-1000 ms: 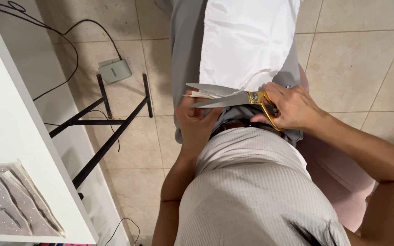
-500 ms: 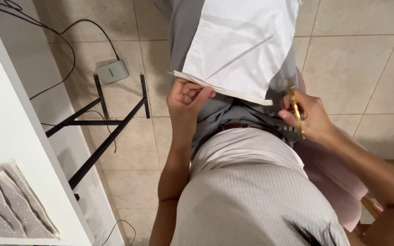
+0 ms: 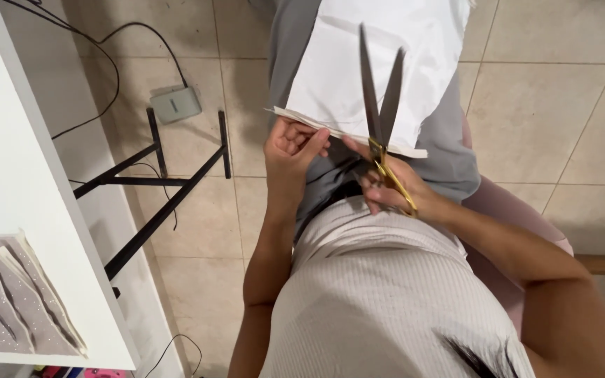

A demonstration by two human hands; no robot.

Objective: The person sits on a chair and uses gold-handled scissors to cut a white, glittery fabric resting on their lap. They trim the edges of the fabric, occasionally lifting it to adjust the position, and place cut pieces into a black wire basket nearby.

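Observation:
A white sheet of fabric [image 3: 358, 63] lies over my grey-trousered lap. My left hand [image 3: 290, 150] pinches its near edge at the left. My right hand [image 3: 386, 183] holds gold-handled scissors [image 3: 379, 105] by the handles. The two steel blades point away from me, slightly apart, and lie over the white sheet near its near edge. My ribbed pale top fills the lower middle of the view.
A white table [image 3: 15, 175] runs along the left, with a grey sparkly fabric stack [image 3: 15, 301] on its near corner. Black metal table legs [image 3: 155, 178], a small grey box [image 3: 175, 103] and cables lie on the beige tiled floor. A pink seat [image 3: 505, 210] is under me.
The scissors lay crosswise at the sheet's edge, were drawn back to the right, and now point away over the sheet. My left hand has lifted and pinched the near edge.

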